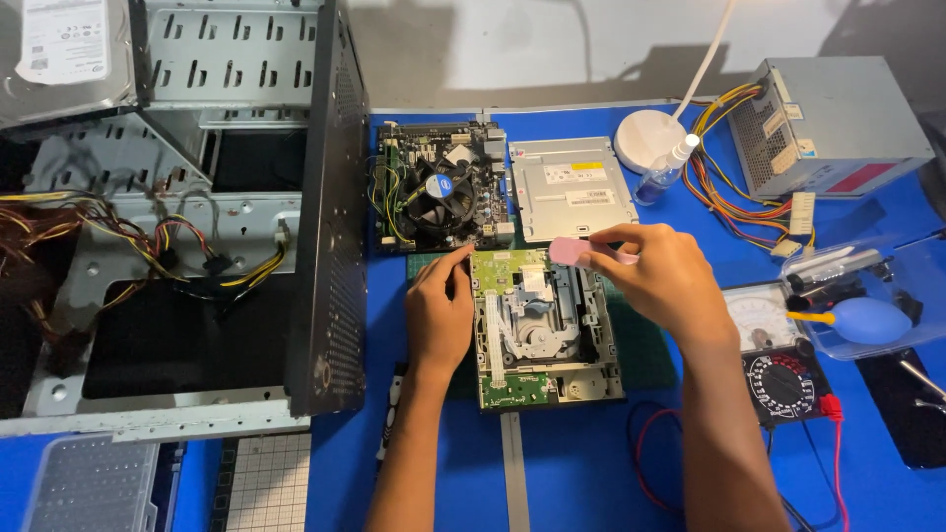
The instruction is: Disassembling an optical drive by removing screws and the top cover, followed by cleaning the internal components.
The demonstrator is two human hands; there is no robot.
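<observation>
Right hand [662, 281] pinches a pink eraser [570, 250] over the opened optical drive [545, 328] mid-desk; left hand [439, 313] steadies its edge, grip empty. Rub too hard and crumbs could land in the mechanism, or the ribbon cable [493, 335] snags

One head-worn camera looks steeply down from close above the blue worktop [581, 463], facing the far wall, forearms entering from the near edge.
</observation>
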